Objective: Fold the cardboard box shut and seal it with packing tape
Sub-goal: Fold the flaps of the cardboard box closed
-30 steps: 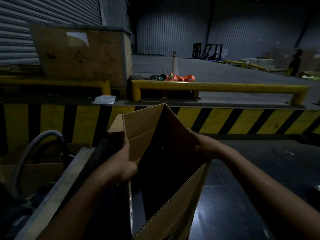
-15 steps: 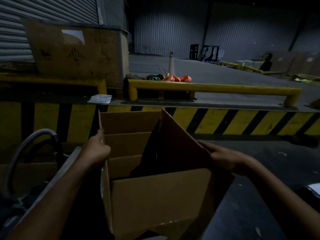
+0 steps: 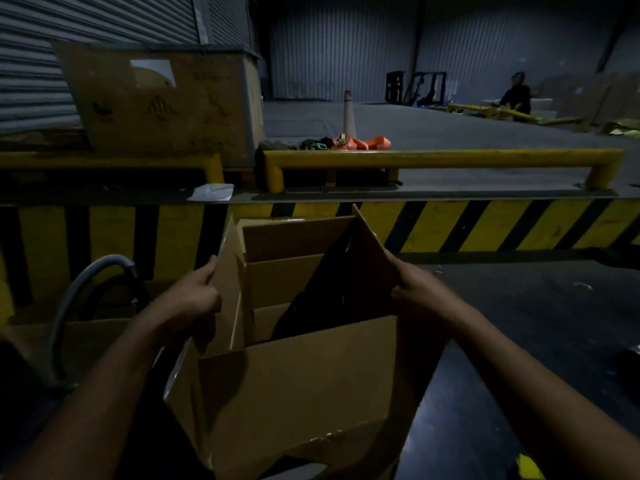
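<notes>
A brown cardboard box (image 3: pixel 298 382) stands open in front of me, squared up, its top flaps raised. My left hand (image 3: pixel 194 299) grips the left flap near its upper edge. My right hand (image 3: pixel 412 292) holds the right flap, which tilts inward over the dark interior. The far flap stands upright behind them. No packing tape shows anywhere in view.
A yellow-and-black striped dock edge (image 3: pixel 450 223) runs across behind the box, with yellow guard rails (image 3: pixel 443 159) above it. A grey hose (image 3: pixel 86 282) curves at the left over flat cardboard. A large carton (image 3: pixel 159 102), a cone (image 3: pixel 349 114) and a seated person (image 3: pixel 516 95) are farther back.
The flattened box has been pulled open into a square shape and turned toward me. My left hand has slid up onto the left flap and my right hand has spread outward.
</notes>
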The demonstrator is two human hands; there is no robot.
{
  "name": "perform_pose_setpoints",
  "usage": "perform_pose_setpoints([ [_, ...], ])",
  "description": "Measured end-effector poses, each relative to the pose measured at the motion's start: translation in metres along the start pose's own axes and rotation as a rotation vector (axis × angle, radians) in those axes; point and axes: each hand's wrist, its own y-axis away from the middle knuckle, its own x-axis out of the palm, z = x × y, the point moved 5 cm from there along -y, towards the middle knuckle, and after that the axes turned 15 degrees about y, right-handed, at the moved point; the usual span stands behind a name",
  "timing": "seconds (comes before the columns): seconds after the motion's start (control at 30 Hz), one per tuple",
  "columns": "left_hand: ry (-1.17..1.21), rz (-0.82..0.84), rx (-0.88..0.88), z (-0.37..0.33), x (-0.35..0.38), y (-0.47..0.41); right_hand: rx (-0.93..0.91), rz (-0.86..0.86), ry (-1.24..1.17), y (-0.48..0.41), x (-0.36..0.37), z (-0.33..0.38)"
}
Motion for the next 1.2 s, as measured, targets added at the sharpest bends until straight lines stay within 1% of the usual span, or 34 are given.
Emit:
perform_pose_setpoints([
  [0.1, 0.047, -0.037, 0.021, 0.004, -0.003, 0.005, 0.019, 0.012, 0.009, 0.001, -0.001, -0.002],
  [0.27, 0.127, -0.051, 0.040, 0.007, -0.003, 0.009, 0.032, 0.075, 0.020, 0.001, -0.008, -0.009],
  [0.37, 0.169, -0.079, 0.047, 0.004, 0.002, 0.012, 0.085, 0.086, -0.054, 0.005, -0.012, -0.017],
  [0.43, 0.173, -0.042, 0.054, -0.003, 0.010, 0.018, 0.113, 0.088, -0.138, 0.009, -0.012, -0.019],
  [0.57, 0.182, 0.108, 0.063, -0.012, 0.027, 0.033, 0.081, 0.097, -0.248, 0.017, -0.011, -0.011],
  [0.7, 0.253, 0.089, 0.106, -0.012, 0.028, 0.043, 0.103, 0.079, -0.260, 0.016, -0.009, -0.010],
  [0.8, 0.250, 0.052, 0.089, -0.013, 0.024, 0.046, 0.055, 0.062, -0.165, 0.016, -0.006, -0.006],
  [0.9, 0.230, 0.017, 0.075, -0.013, 0.020, 0.045, 0.014, 0.037, 0.018, 0.019, -0.003, 0.002],
  [1.0, 0.208, 0.000, 0.084, -0.011, 0.017, 0.045, 0.097, -0.005, 0.114, 0.038, 0.002, 0.017],
  [1.03, 0.206, -0.006, 0.083, -0.008, 0.016, 0.043, 0.103, -0.039, 0.197, 0.050, 0.002, 0.025],
  [1.1, 0.193, -0.019, 0.081, -0.005, 0.012, 0.043, -0.015, -0.130, 0.431, 0.077, 0.008, 0.045],
  [1.13, 0.191, -0.020, 0.081, -0.004, 0.011, 0.045, -0.076, -0.173, 0.480, 0.091, 0.013, 0.055],
  [1.2, 0.195, -0.018, 0.091, -0.003, 0.011, 0.047, -0.109, -0.194, 0.507, 0.110, 0.027, 0.068],
])
